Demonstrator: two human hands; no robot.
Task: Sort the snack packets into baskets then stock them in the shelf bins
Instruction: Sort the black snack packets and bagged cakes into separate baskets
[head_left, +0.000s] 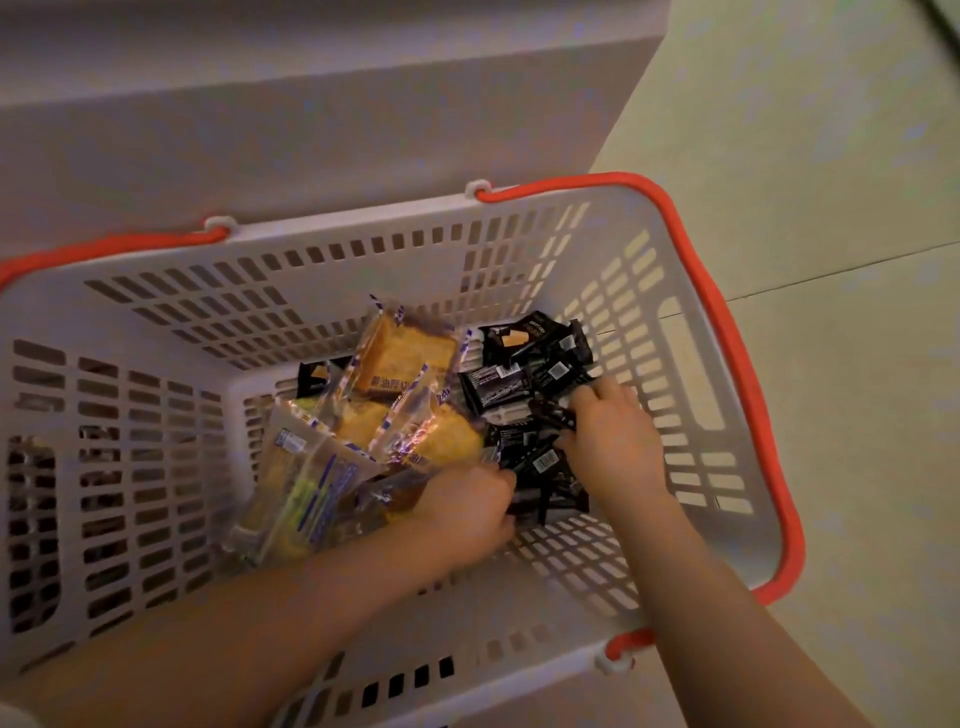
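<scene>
Two hands reach into the white slotted plastic basket (363, 270): left hand (467, 512) and right hand (613, 441) grips clamped on black snack packets (524, 379), separating them from yellow cake packets (405, 358)

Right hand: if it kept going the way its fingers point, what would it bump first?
Probably the dark packets right ahead of the right hand; its fingers already touch that pile. Beyond lies the basket wall. Depth is hard to judge.
</scene>
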